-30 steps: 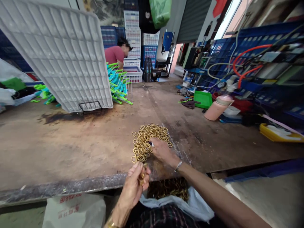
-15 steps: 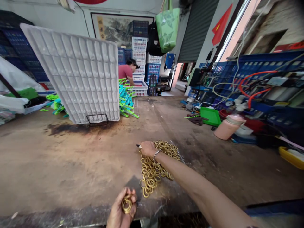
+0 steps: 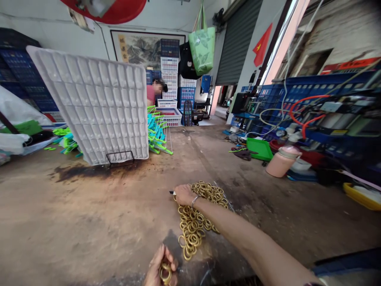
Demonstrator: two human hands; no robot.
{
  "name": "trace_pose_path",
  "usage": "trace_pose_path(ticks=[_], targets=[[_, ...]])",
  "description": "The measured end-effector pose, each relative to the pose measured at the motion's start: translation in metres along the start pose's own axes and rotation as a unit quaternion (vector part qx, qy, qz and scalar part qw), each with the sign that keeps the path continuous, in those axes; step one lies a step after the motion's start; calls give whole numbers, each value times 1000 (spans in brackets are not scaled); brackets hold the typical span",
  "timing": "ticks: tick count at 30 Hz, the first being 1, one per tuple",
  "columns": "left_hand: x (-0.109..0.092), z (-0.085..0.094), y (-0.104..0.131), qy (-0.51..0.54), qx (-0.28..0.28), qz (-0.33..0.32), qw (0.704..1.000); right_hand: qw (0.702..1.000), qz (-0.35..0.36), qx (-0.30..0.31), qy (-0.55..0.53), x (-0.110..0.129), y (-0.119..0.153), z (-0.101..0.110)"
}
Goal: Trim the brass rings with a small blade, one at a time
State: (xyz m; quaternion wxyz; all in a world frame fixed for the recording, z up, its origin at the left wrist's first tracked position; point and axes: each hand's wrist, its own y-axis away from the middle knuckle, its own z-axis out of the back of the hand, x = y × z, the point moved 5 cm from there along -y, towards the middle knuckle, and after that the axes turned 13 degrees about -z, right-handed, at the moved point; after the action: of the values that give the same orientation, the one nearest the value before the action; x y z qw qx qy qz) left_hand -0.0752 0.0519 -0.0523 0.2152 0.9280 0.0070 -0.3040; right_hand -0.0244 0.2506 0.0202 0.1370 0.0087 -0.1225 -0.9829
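My left hand [image 3: 157,265] is at the table's near edge, fingers curled around a few stacked brass rings [image 3: 165,274]. My right hand [image 3: 184,195] reaches across to the left edge of a spread pile of brass rings [image 3: 193,227]. It is closed on a small, thin tool [image 3: 172,192] whose dark tip pokes out to the left; the rest lies hidden in the fingers, so its kind is unclear. A metal bangle circles the right wrist. Part of the pile is covered by my right hand and forearm.
A white moulded tray [image 3: 98,107] stands upright on a black wire stand [image 3: 120,157]. Behind it are green plastic pieces [image 3: 157,133] and a bent-over person [image 3: 151,93]. At right are a green tray [image 3: 258,149], a pink bottle [image 3: 282,162] and a yellow tray [image 3: 361,196].
The camera view has tilted up, so things sit lower in the picture. My left hand's fingers have turned and closed further around the rings. My right hand stays at the pile's left edge.
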Motion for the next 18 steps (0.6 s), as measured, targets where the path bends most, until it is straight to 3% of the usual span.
trace_pose_path(ticks=[5,10,15,18], targets=[[0,6,-4,-50,-37,-53,997,998,42,-49,-16,6,18,16],[-2,-2,-6,-134,-72,-126,980,988,81,-96,-92,4,62,22],[2,-28,-2,-165,-39,-168,971,954,129,-125,-241,-6,119,6],[8,-39,3,-177,-12,-175,968,942,115,-119,-291,-17,140,-11]])
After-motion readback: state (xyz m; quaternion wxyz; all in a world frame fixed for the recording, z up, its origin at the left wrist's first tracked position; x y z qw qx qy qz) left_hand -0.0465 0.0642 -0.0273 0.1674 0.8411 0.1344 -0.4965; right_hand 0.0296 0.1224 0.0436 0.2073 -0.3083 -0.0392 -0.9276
